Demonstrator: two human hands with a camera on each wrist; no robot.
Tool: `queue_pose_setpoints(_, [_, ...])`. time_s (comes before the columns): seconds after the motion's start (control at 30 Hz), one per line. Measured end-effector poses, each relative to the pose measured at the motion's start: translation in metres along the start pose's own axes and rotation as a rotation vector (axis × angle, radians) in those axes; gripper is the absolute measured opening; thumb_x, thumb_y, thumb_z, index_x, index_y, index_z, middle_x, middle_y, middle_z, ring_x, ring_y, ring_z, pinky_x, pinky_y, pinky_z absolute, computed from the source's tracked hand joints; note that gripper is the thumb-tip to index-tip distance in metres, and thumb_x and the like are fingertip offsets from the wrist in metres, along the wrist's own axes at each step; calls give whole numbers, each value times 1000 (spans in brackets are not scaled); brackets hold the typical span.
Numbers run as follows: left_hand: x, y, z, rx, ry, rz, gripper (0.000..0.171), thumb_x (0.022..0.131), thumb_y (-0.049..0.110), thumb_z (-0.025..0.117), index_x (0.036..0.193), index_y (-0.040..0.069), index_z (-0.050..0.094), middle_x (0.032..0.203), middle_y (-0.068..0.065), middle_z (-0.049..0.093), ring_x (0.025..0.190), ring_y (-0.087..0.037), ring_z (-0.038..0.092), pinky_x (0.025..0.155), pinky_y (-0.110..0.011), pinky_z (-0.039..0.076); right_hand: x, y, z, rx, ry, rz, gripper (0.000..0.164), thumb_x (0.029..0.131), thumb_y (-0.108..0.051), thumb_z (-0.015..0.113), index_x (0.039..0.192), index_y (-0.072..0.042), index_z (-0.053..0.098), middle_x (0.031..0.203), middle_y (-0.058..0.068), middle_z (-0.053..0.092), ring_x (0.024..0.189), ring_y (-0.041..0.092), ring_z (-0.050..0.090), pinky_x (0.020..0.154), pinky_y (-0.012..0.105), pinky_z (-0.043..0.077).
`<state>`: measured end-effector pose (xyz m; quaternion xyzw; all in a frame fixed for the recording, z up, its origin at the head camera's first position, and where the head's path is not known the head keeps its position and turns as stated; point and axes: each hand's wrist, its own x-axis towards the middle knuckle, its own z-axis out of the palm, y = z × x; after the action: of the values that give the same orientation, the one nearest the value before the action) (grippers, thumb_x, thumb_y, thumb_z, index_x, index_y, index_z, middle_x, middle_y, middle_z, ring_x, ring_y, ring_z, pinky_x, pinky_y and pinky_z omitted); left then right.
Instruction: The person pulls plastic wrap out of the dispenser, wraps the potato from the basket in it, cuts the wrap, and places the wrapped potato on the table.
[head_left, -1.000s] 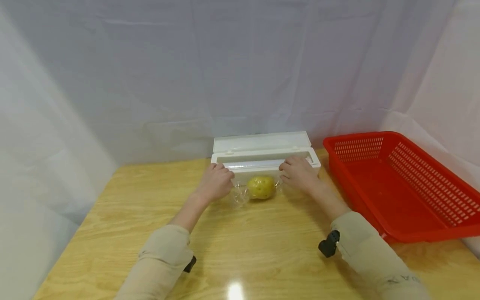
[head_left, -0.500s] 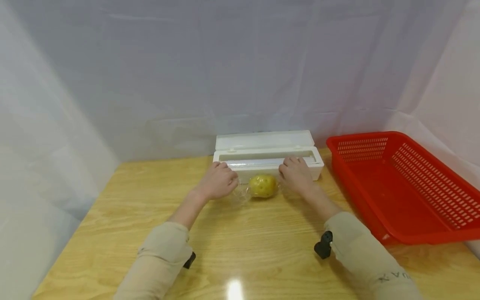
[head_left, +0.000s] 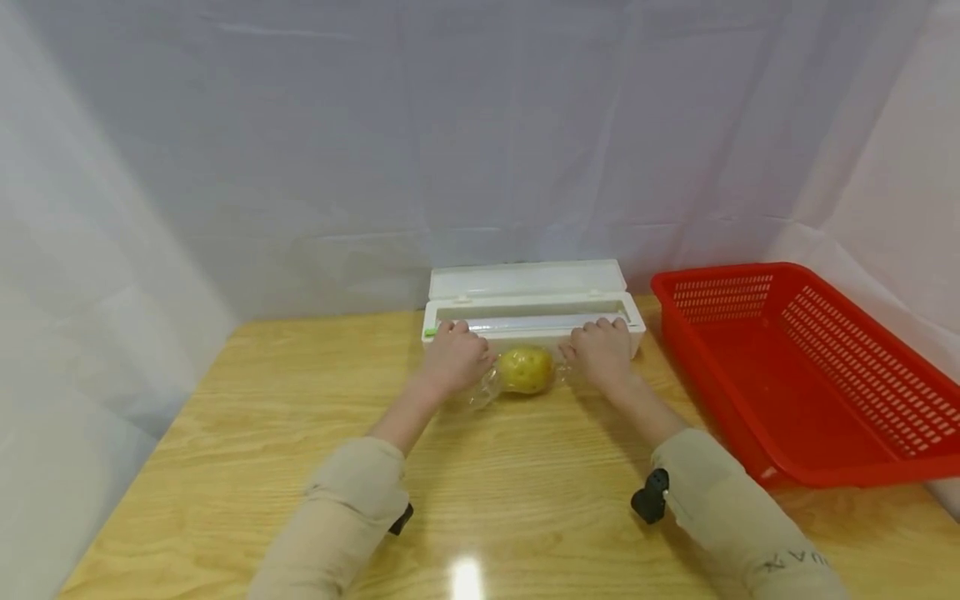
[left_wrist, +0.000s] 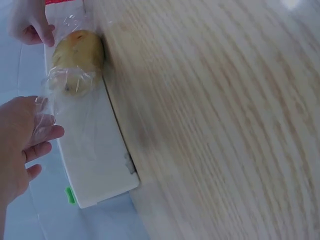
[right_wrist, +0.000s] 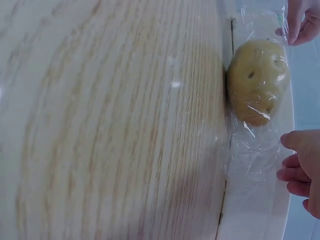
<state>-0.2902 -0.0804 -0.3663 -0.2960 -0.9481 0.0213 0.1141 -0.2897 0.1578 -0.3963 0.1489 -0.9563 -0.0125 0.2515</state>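
A potato (head_left: 526,370) sits against the front of a white cling film box (head_left: 431,315), with clear cling film (right_wrist: 255,155) over it and bunched at both sides. In the head view my left hand (head_left: 456,358) is just left of the potato, fingers curled at the box's front edge. The left wrist view shows film between the fingers of that left hand (left_wrist: 22,142). To the potato's right, my right hand (head_left: 602,354) pinches the film at the box edge; the right wrist view shows this right hand (right_wrist: 305,172) beside the film's edge.
The box lid (head_left: 525,279) stands raised at the back, and a film roll (head_left: 517,322) lies inside the box. A green tab (head_left: 430,332) shows at its left end. A red plastic basket (head_left: 780,400) stands on the right of the wooden table (head_left: 517,500), before white cloth.
My left hand has moved right, closer to the potato, and the green tab at the box's left end now shows. My right hand has shifted slightly right.
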Motion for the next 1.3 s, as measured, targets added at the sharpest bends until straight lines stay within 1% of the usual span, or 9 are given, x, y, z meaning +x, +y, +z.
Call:
queue_pose_setpoints(0.13, [-2,3,3,57,26,9,19,87,27,60,78,12,67,73,-1,63,77,-20,52,86,-41,39,-1,-2,-2,9,-19,3,26,79,-30,68,68,-7,62,67,8,61,68,28,54,65,42,35])
queue_pose_setpoints(0.23, [-3,5,4,83,58,14,14,85,22,61,79,11,67,73,-2,63,76,-21,52,84,-40,40,-1,-3,-2,33,23,-18,19,76,-21,68,65,-7,61,64,7,60,65,28,54,64,42,35])
queue_pose_setpoints(0.37, [-3,6,4,85,66,17,14,85,22,63,80,10,67,75,-3,63,78,-21,52,85,-40,39,0,-3,0,70,48,-40,15,75,-12,65,64,-6,59,60,7,58,63,28,52,63,43,35])
queue_pose_setpoints(0.57, [-5,8,5,90,26,24,11,86,18,60,87,9,68,81,-3,64,82,-21,54,89,-42,38,0,0,2,86,-9,-52,14,77,-12,63,65,-7,56,62,6,55,66,27,51,65,42,35])
queue_pose_setpoints(0.7, [-8,7,5,111,58,58,9,83,11,61,87,9,68,83,-4,65,83,-22,55,89,-42,38,-3,4,2,92,-9,-77,14,75,-14,64,66,-8,55,66,5,53,71,28,50,66,41,36])
queue_pose_setpoints(0.9, [-13,3,6,140,125,92,13,76,3,63,88,7,68,83,-6,65,83,-23,56,90,-43,38,-9,9,4,107,54,-149,12,75,-12,63,67,-7,55,70,7,52,75,30,50,67,42,35])
queue_pose_setpoints(1.1, [-16,0,7,165,149,112,15,76,0,62,89,6,67,83,-7,65,83,-24,56,90,-44,38,-12,15,7,91,110,-230,12,73,-12,63,68,-6,54,73,9,53,77,31,50,67,41,37])
queue_pose_setpoints(1.2, [-16,-2,7,162,156,106,15,77,1,61,89,6,67,82,-7,65,82,-23,56,90,-44,38,-10,17,7,113,116,-267,12,72,-10,63,68,-5,53,77,9,55,80,31,50,67,41,38])
queue_pose_setpoints(1.3, [-16,-3,7,154,162,98,12,78,2,60,87,6,67,81,-7,65,80,-24,55,90,-44,38,-8,18,5,149,96,-302,11,71,-8,62,70,-6,51,78,9,56,80,30,50,67,40,38])
